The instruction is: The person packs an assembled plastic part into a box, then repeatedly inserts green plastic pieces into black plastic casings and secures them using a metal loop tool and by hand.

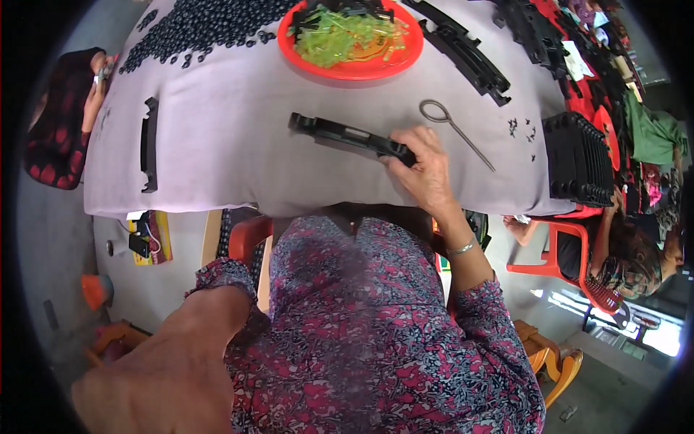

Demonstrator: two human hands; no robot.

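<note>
My right hand (426,166) is closed round the right end of a long black plastic strip part (347,135). The part lies slantwise just over the pale tablecloth, its notched far end pointing left. Fingers and thumb hide its right tip. My left forearm (166,354) is bent up at the lower left, large and blurred, and its hand does not show. To the right of the held part lies a metal rod with a ring handle (463,134). A similar black strip (149,145) rests by itself at the left of the table.
A red plate (347,72) holds yellow-green translucent pieces and black parts. Many small black round pieces (210,29) cover the far left. More black strips (466,58) lie far right, near tiny black bits (513,128) and a stack of black parts (576,159). Other people sit at both sides.
</note>
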